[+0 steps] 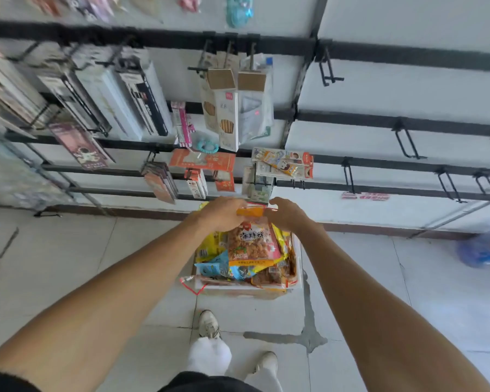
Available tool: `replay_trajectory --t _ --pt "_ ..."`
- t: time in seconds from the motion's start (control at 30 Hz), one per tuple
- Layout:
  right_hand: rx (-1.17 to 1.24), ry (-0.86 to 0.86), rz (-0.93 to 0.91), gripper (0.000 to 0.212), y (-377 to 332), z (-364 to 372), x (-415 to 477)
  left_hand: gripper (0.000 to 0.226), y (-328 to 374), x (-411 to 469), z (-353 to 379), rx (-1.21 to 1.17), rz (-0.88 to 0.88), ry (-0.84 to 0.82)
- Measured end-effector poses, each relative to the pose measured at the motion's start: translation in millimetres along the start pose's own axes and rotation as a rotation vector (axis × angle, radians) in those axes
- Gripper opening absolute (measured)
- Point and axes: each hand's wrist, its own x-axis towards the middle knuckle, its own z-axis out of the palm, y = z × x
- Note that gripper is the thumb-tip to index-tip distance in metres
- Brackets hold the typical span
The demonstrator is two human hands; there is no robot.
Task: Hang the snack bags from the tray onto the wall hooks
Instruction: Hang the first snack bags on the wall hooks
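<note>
Gripping one snack bag (251, 244) by its orange top strip with both hands: left hand (224, 213) curled round the strip's left end, right hand (287, 215) curled round its right end, both held out forward, close together. Hangs straight down from the hands, directly over the tray (238, 292) on the floor tiles below them, heaped with more snack bags (238, 271). Facing loaded wall hooks (229, 52) beyond and above the hands, bare wall hooks (406, 142) well off to the right of the right hand, white shoes (208, 325) on the near side of the tray.
</note>
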Motion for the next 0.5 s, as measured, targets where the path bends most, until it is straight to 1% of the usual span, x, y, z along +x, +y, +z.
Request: replay_trajectory --t 0.1,0.2,0.27,0.4,0.5 --pt "0.049 -0.020 -0.005 0.049 8 -4 -3 0.044 2 -8 6 -0.023 -0.051 -0.062" --pt "0.042 -0.074 0.000 0.052 16 -2 -5 0.045 -2 -14 11 -0.085 -0.088 -0.054" --pt "0.020 -0.127 -0.003 0.052 18 2 -6 0.044 -6 -16 18 -0.129 -0.092 -0.052" --pt "-0.021 -0.180 -0.022 0.044 22 11 -2 0.041 -19 -9 28 -0.140 -0.089 -0.078" --pt "-0.036 -0.210 0.009 0.046 28 20 10 0.041 -29 -1 32 -0.161 -0.094 -0.113"
